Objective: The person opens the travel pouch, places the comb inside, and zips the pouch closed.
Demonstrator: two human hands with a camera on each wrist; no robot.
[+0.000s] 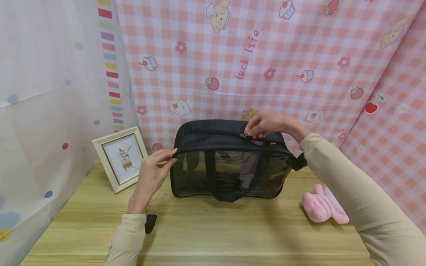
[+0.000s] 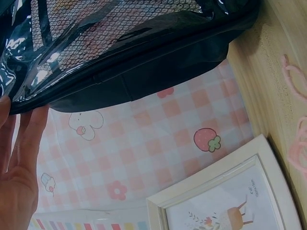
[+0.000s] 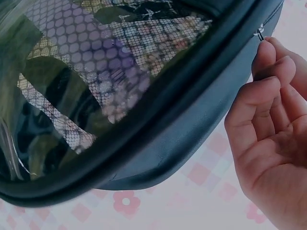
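A black bag (image 1: 196,177) with clear front panels and a black strap handle (image 1: 229,196) stands upright on the wooden table. My left hand (image 1: 154,173) pinches its upper left corner between thumb and fingers, seen also in the left wrist view. At the top, the right hand (image 1: 267,123) pinches the small metal zipper pull (image 1: 244,135) between thumb and index finger. Right of the pull, the zip shows a gap with something purple inside. Through the clear side in the right wrist view, a purple item (image 3: 88,40) is visible behind mesh.
Left of the bag a cream picture frame (image 1: 116,159) leans near the patterned cloth (image 1: 213,55). To the right lies a pink-striped plush toy (image 1: 321,207), partly hidden by the right sleeve. A small black object (image 1: 151,223) and a pink cord (image 2: 295,76) lie near the left forearm.
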